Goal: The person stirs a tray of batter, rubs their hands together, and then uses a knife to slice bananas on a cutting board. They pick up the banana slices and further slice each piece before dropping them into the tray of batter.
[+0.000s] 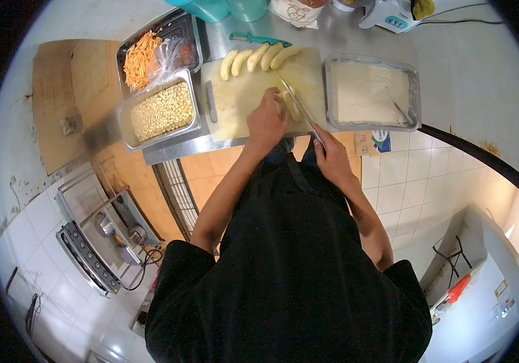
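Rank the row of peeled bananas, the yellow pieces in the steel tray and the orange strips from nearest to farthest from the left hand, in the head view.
From the left hand:
1. Peeled bananas, just beyond it.
2. Yellow pieces, off to its left.
3. Orange strips, farther left and back.

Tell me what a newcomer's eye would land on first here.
The hands at the centre come first: the left hand pins a peeled banana on the cutting board while the right hand holds a knife across it. Next comes the row of bananas along the board's far edge, between a batter tray on the right and a tray of diced pieces on the left.
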Demonstrator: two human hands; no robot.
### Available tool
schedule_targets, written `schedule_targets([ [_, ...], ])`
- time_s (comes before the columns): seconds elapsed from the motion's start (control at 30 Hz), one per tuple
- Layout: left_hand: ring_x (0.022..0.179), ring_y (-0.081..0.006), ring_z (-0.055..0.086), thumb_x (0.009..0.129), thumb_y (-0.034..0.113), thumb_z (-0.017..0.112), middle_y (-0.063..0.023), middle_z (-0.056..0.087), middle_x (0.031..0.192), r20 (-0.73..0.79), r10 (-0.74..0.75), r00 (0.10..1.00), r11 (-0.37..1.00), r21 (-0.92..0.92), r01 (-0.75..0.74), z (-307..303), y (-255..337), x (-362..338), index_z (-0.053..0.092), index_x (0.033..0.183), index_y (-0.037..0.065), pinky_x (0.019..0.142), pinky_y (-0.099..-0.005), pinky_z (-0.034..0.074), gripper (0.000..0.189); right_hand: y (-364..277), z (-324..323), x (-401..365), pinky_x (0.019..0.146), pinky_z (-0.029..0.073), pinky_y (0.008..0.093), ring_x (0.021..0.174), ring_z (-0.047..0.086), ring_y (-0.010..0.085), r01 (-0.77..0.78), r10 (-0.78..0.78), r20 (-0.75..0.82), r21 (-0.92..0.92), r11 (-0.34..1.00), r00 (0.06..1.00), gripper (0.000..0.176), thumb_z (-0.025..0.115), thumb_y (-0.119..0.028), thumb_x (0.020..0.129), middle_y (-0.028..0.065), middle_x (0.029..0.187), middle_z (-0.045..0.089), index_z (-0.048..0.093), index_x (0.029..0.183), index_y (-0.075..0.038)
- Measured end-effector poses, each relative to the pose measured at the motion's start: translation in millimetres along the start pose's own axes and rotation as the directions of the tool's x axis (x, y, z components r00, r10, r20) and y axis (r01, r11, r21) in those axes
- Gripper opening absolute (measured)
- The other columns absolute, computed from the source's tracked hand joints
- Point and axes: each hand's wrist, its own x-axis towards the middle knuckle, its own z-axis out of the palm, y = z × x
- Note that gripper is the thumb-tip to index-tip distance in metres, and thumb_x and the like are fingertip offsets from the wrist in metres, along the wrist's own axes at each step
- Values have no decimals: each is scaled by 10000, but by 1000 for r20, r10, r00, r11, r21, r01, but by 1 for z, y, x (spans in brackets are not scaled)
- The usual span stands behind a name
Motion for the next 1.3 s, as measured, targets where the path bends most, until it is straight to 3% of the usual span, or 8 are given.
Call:
schedule_targets([
  [0.07, 801, -362, 701, 882, 299, 701, -125, 698, 1027, 27, -79, 997, 996, -46, 80, 6, -6, 1, 466, 1204, 97, 697, -485, 526, 447, -2, -1, 1, 965, 489, 438, 1149, 609, 444, -26, 26, -1, 69, 997, 1000, 419, 522, -87, 989, 280, 1270, 614, 524, 1406, -44],
  [0.27, 836, -364, 694, 803, 482, 754, -145, 661, 1040, 97, -113, 989, 993, 56, 108, 6, 7, 8, 474, 1137, 76, 706, -482, 524, 595, 10, 5, 0, 1014, 465, 424, 1211, 597, 420, -30, 33, -37, 75, 997, 999, 409, 511, -111, 1002, 273, 1292, 617, 520, 1400, -15],
  [0.4, 852, -369, 688, 785, 485, 768, -149, 642, 1054, 154, -171, 973, 979, 135, 151, 3, 18, 17, 485, 1127, 67, 729, -493, 527, 610, 5, 0, 1, 1039, 451, 417, 1236, 585, 411, -67, 69, -23, 104, 992, 997, 411, 509, -121, 1007, 267, 1307, 613, 516, 1403, -9],
  [0.6, 902, -385, 680, 786, 389, 758, -154, 653, 1072, 132, -180, 975, 983, 56, 174, -2, 3, 11, 531, 1139, 75, 781, -494, 533, 524, 7, 3, 1, 1014, 467, 451, 1181, 601, 422, 1, 3, -26, 147, 989, 1000, 431, 523, -117, 998, 266, 1278, 619, 510, 1425, -61],
  [0.8, 978, -381, 673, 804, 280, 729, -160, 672, 1087, 90, -198, 976, 970, -125, 208, -6, -3, 6, 554, 1254, 64, 830, -485, 530, 529, -2, 9, 3, 1014, 470, 443, 1179, 604, 425, -14, 10, 28, 170, 985, 1000, 434, 526, -110, 993, 268, 1293, 609, 511, 1423, -57],
  [0.87, 917, -374, 689, 816, 231, 722, -171, 675, 1060, 4, -116, 993, 985, -128, 115, 0, -9, 4, 574, 1251, 44, 821, -467, 538, 496, -5, 12, 2, 1010, 476, 441, 1170, 603, 434, -9, 3, 38, 149, 989, 999, 444, 530, -104, 988, 270, 1294, 606, 503, 1428, -58],
  [1.07, 719, -311, 728, 861, 183, 692, -191, 693, 1029, 4, -178, 984, 957, -232, 174, 8, -18, 2, 575, 1249, 10, 718, -417, 566, 440, -3, 24, -1, 1011, 481, 453, 1179, 599, 431, -17, 5, 66, 185, 983, 998, 455, 541, -90, 976, 271, 1290, 605, 494, 1427, -50],
  [1.3, 691, -303, 734, 901, 126, 644, -216, 693, 1007, 6, -183, 983, 945, -275, 178, 12, -22, 5, 574, 1239, -9, 661, -394, 577, 371, -2, 26, -2, 1020, 478, 451, 1189, 591, 437, 56, -58, 6, 185, 981, 998, 450, 536, -88, 977, 274, 1306, 597, 494, 1423, -41],
])
